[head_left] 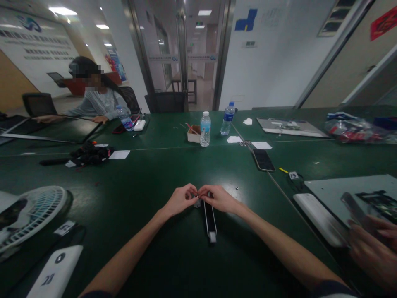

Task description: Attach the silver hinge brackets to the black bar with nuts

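Observation:
My left hand (183, 199) and my right hand (218, 197) meet at the middle of the green table, fingertips almost touching. Both are pinched around something small at the far end of a narrow white-edged strip (210, 219). The strip has a dark middle and a pale block (212, 237) at its near end. A small metallic piece (197, 203) shows under my left fingertips. What exactly the fingers pinch is too small to make out.
Beyond my hands stand a small box (194, 134), a clear bottle (205, 129) and a blue-capped bottle (228, 119). A phone (263, 159) lies right. A white fan (34, 215) is left. Another person's hands (374, 244) work at the right edge; a person (96, 99) sits far left.

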